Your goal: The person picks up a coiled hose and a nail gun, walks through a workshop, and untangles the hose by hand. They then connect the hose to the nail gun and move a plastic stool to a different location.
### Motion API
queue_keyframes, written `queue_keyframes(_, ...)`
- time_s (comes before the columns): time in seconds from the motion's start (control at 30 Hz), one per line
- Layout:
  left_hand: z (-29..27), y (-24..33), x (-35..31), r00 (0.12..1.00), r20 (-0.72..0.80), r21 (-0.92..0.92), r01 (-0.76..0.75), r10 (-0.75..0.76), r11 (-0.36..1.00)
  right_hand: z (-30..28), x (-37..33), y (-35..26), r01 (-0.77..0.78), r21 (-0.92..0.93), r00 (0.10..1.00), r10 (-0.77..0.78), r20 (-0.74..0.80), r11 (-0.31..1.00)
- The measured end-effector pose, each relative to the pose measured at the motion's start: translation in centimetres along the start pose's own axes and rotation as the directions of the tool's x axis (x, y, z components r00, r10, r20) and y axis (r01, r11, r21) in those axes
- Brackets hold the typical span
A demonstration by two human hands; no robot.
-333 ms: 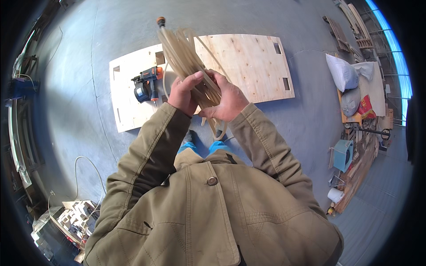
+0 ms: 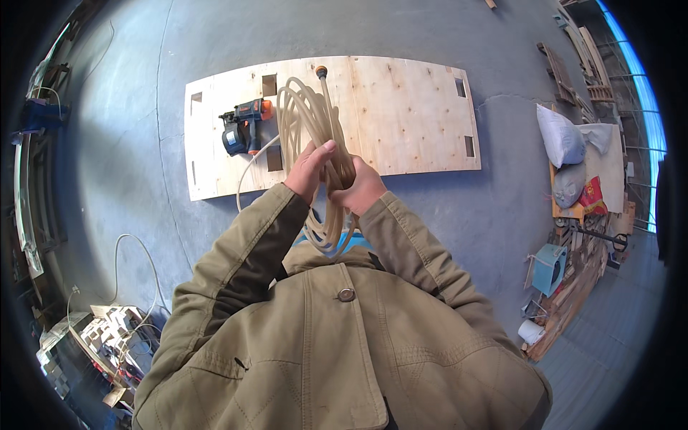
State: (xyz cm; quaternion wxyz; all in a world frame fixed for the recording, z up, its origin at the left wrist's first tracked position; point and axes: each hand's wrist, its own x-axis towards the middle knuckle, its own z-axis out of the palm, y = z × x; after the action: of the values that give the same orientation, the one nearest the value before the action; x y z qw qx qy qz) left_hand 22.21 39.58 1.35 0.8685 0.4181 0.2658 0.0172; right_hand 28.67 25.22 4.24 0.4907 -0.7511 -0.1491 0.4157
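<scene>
Beige hose coil (image 2: 315, 129) hangs bunched between my hands at the centre, its loops reaching toward twelve o'clock, a brass fitting (image 2: 321, 72) at the top. My left hand (image 2: 309, 168) wraps the loops, fingers curled; my right hand (image 2: 358, 188) clamps them shut. Plywood sheet (image 2: 416, 115) lies on the floor beyond, a blue nail gun (image 2: 242, 127) at ten o'clock.

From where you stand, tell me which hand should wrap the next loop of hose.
Probably the left hand: its fingers lie loosely over the coiled hose, nearest the loose strand trailing left. The right hand has the firm grip on the bundle and should keep holding.
</scene>
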Motion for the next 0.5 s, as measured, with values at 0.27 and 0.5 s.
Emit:
queue_keyframes(0.27,-8.4,1.5,-4.0,0.984,-0.126,0.023,0.126,-0.122,0.992,-4.9,-0.1,4.0,-0.068,0.477,0.996,0.083,-0.012,0.876)
queue_keyframes(0.5,-14.7,0.6,-6.6,0.929,-0.362,0.034,0.091,-0.073,0.995,-6.1,1.4,5.1,0.014,0.458,0.996,0.026,-0.08,0.889)
